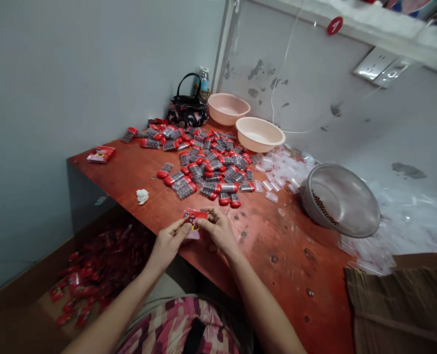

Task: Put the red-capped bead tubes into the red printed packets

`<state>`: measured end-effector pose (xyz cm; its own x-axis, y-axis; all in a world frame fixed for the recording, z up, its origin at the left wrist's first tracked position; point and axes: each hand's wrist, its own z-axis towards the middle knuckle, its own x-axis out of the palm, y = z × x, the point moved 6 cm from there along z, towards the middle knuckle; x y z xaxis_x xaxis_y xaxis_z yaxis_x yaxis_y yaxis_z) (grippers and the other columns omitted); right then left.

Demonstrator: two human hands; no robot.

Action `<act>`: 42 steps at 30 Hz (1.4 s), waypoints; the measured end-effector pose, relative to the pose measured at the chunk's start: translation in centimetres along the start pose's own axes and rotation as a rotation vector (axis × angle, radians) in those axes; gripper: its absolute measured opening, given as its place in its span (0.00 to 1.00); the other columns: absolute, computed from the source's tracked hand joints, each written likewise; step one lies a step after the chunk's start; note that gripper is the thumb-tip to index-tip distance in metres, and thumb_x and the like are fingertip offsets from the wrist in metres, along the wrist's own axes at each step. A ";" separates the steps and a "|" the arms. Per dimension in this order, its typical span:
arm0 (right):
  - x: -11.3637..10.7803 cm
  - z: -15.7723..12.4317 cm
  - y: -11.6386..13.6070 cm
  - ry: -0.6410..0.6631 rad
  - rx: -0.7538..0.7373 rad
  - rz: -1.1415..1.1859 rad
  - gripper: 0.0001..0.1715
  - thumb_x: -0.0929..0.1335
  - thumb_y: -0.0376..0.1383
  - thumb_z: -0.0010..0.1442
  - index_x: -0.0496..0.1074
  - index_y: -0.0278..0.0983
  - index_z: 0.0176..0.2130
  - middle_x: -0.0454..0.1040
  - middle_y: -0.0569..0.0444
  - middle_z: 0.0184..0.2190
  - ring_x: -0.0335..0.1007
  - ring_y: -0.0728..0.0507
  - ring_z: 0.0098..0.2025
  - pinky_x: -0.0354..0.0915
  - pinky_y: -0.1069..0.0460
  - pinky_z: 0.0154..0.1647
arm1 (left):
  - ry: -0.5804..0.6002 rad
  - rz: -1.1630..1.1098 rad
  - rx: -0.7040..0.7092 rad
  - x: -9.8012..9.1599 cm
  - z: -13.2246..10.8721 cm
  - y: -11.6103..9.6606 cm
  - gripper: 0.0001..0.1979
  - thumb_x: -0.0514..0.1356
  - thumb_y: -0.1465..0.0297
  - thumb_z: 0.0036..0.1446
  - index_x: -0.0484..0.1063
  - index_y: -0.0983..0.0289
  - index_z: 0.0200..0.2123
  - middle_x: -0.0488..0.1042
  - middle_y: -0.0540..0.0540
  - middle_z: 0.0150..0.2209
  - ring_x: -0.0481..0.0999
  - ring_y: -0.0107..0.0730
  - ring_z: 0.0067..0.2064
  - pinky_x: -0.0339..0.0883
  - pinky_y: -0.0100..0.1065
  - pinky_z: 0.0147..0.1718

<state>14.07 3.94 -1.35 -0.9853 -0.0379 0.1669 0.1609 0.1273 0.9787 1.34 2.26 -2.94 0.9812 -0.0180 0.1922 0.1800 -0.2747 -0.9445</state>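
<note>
2 bare forearms [109,309] reach forward, angling inward toward each other. The left hand [169,241] and the right hand [221,231] come close together ahead of the torso [166,324], each pinching, thumbs [204,224] uppermost and pointing inward; the right hand's fingers [214,211] bend behind its thumb.

From the wearer's head, one camera looks forward and down, with the left hand [170,243] and right hand [219,229] close, just below centre, and the red table [266,265] stretching away toward grey walls [93,64].
</note>
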 end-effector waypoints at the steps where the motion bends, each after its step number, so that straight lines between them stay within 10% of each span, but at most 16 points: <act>1: 0.2 0.0 0.2 0.060 -0.010 -0.074 0.15 0.68 0.36 0.49 0.64 0.37 0.38 0.69 0.61 0.22 0.64 0.52 0.21 0.60 0.58 0.21 | 0.056 -0.044 -0.084 0.2 0.1 0.5 0.16 0.64 0.65 0.41 0.75 0.65 0.36 0.77 0.57 0.34 0.75 0.41 0.36 0.68 0.36 0.36; 9: -5.1 2.7 4.9 0.105 -0.355 -1.288 0.17 0.58 0.26 0.56 0.67 0.37 0.44 0.70 0.48 0.43 0.63 0.43 0.44 0.59 0.49 0.43 | 0.036 -0.017 -0.158 0.3 0.1 1.2 0.08 0.66 0.69 0.38 0.76 0.69 0.20 0.76 0.59 0.22 0.75 0.33 0.24 0.69 0.28 0.25; 17: -11.0 4.8 4.7 0.305 -0.473 -1.885 0.23 0.59 0.27 0.57 0.62 0.40 0.51 0.53 0.48 0.58 0.48 0.38 0.57 0.50 0.44 0.51 | -0.110 -0.375 -0.249 0.1 0.0 1.9 0.09 0.66 0.70 0.38 0.72 0.69 0.19 0.73 0.53 0.19 0.71 0.24 0.20 0.68 0.25 0.20; 23: -11.4 2.6 3.8 0.102 -0.438 -1.748 0.16 0.57 0.32 0.60 0.65 0.33 0.46 0.66 0.41 0.47 0.60 0.37 0.47 0.54 0.45 0.45 | -0.191 -0.619 -0.306 0.0 0.1 2.0 0.06 0.63 0.73 0.44 0.70 0.69 0.23 0.73 0.54 0.21 0.75 0.29 0.23 0.71 0.27 0.23; 27: -9.3 -1.3 3.3 -0.166 -0.302 -1.197 0.16 0.55 0.38 0.61 0.68 0.37 0.33 0.70 0.49 0.28 0.65 0.43 0.30 0.59 0.50 0.31 | -0.214 -0.728 -0.339 0.4 0.1 2.3 0.03 0.61 0.74 0.46 0.70 0.69 0.26 0.75 0.56 0.23 0.76 0.33 0.27 0.72 0.30 0.25; 34: -1.1 -6.7 -0.5 -0.064 -0.012 -0.485 0.16 0.55 0.43 0.61 0.65 0.38 0.37 0.66 0.59 0.18 0.61 0.50 0.15 0.58 0.57 0.16 | -0.178 -0.793 -0.276 2.0 0.3 2.1 0.04 0.62 0.74 0.46 0.70 0.68 0.27 0.75 0.55 0.26 0.75 0.31 0.28 0.72 0.31 0.29; 42: -0.9 -6.0 -0.7 -0.114 -0.018 -0.499 0.16 0.55 0.44 0.61 0.64 0.38 0.36 0.66 0.59 0.19 0.63 0.51 0.16 0.61 0.58 0.15 | -0.099 -0.715 -0.175 3.3 -0.9 0.5 0.06 0.64 0.72 0.43 0.71 0.69 0.25 0.74 0.53 0.22 0.73 0.27 0.24 0.67 0.27 0.25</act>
<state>15.15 -2.06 -1.47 -0.9421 0.0187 -0.3347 -0.3311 0.1045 0.9378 4.61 1.25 -2.50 0.6321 0.3068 0.7116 0.7714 -0.3365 -0.5401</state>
